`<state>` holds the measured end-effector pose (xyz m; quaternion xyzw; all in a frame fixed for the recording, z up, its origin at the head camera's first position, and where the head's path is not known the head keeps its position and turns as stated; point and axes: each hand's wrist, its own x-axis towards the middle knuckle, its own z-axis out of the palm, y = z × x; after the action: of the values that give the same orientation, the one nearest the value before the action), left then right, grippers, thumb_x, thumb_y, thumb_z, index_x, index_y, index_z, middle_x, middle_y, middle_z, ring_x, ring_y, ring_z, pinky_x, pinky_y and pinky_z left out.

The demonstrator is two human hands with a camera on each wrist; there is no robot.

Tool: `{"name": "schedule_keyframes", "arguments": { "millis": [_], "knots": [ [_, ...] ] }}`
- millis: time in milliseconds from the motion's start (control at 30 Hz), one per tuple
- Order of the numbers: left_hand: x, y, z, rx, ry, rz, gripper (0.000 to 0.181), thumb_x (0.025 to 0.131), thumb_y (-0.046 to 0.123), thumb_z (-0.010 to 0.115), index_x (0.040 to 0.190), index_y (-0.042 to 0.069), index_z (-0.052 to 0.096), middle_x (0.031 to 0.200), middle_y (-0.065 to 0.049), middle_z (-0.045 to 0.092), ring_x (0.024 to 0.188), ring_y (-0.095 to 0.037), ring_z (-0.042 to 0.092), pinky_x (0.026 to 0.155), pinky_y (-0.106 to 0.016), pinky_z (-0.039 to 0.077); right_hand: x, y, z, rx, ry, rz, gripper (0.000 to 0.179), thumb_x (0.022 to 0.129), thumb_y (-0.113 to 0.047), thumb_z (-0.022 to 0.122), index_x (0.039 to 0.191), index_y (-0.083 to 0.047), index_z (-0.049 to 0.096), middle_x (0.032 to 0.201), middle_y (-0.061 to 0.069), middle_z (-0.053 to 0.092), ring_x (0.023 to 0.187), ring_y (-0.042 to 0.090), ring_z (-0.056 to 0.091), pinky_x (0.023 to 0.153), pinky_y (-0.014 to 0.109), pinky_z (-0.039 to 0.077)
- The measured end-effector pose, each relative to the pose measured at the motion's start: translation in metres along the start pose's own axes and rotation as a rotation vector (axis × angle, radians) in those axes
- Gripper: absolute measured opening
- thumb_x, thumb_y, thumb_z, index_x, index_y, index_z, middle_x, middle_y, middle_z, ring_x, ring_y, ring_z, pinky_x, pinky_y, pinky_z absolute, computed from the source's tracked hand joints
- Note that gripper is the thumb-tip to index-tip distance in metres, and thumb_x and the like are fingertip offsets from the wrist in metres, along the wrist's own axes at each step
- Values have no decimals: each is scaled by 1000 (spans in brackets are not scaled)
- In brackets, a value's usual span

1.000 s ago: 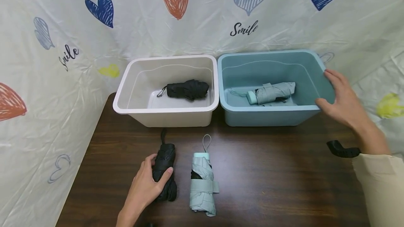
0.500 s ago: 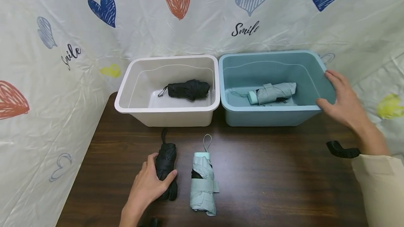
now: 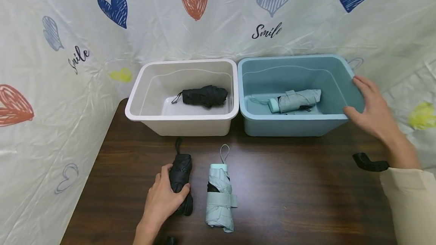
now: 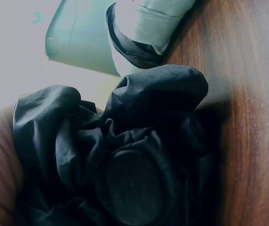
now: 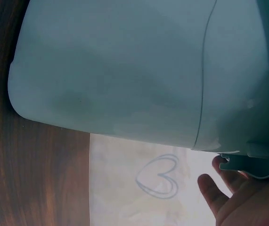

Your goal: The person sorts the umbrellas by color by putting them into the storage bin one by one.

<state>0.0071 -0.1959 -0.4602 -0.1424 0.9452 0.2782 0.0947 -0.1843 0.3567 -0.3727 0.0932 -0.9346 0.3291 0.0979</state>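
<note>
In the head view, a folded black umbrella (image 3: 181, 171) lies on the table with its strap toward the white bin. My left hand (image 3: 162, 197) grips it, thumb on its right side and fingers on its left. The left wrist view shows the bunched cloth and round end of that black umbrella (image 4: 134, 186) close up. To its right lies a folded light-green umbrella (image 3: 219, 199), untouched. My right hand (image 3: 374, 110) holds the right end of the blue bin (image 3: 289, 126) at its rim. Spread fingertips (image 5: 212, 190) show beyond the rim in the right wrist view.
The white bin (image 3: 185, 127) stands left of the blue one, side by side, with a black umbrella (image 3: 204, 96) inside. Another light-green umbrella (image 3: 298, 100) lies in the blue bin, partly over more pale cloth. A heart-printed sheet (image 3: 225, 22) hangs behind the dark wooden table (image 3: 289, 188).
My left hand has slipped slightly toward me along the black umbrella, which stays on the table. The head view has shifted a little. My right hand keeps its place on the blue bin.
</note>
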Motion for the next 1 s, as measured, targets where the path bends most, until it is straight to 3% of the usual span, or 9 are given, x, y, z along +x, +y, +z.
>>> {"name": "schedule_keyframes", "arguments": {
  "millis": [33,67,233,267,300,467,667,800,1000],
  "knots": [
    [0,0,0,-3,-1,4,84,88,43,78,155,11,40,127,-25,64,94,-38,69,78,-55,56,-1,0,0,3,2,0,84,90,-17,56,168,-4,26,175,21,21,138,57,31,114,74,25],
    [0,-1,-1,-8,-3,7,84,88,43,78,155,11,40,129,-25,64,96,-39,69,79,-56,56,-1,1,0,3,5,0,84,90,-17,56,168,-5,26,175,21,21,138,56,32,120,65,25],
    [0,-6,-3,-35,4,26,81,88,43,78,154,12,42,136,-23,65,109,-41,69,87,-61,55,-1,2,1,6,14,-3,83,90,-16,57,168,-6,27,176,19,22,139,55,32,121,62,25],
    [0,-7,-4,-41,7,28,80,88,42,79,153,12,43,136,-22,65,107,-39,70,85,-59,56,-1,3,1,7,15,-3,83,90,-16,57,168,-6,27,176,18,22,139,55,32,121,62,25],
    [0,-8,-4,-44,12,30,79,88,42,79,153,13,44,135,-20,66,106,-37,70,84,-57,56,-1,2,1,7,15,-3,83,90,-16,57,167,-5,27,176,18,22,139,55,32,116,70,25],
    [-1,-12,-8,-35,16,39,78,85,42,81,151,19,49,129,-15,70,93,-27,68,71,-43,52,-1,3,1,2,15,-2,84,90,-17,57,167,-5,27,175,19,22,138,56,33,117,69,25],
    [-4,-15,-15,-96,-9,38,75,84,41,84,150,26,52,129,-14,72,91,-24,69,68,-36,48,1,3,0,1,9,1,84,90,-17,57,168,-5,26,176,19,21,138,57,32,113,76,26],
    [-6,-16,-20,-192,-6,64,74,85,36,84,151,24,52,127,-15,72,95,-24,71,72,-37,52,0,4,0,4,10,0,84,90,-17,56,168,-5,26,176,19,21,138,58,32,114,76,25],
    [-11,-17,-31,-280,4,114,71,87,32,83,150,21,52,124,-13,71,110,-30,70,89,-50,57,0,4,1,8,13,-11,83,90,-17,57,167,-5,27,175,20,22,140,57,31,117,73,24]
  ]
}}
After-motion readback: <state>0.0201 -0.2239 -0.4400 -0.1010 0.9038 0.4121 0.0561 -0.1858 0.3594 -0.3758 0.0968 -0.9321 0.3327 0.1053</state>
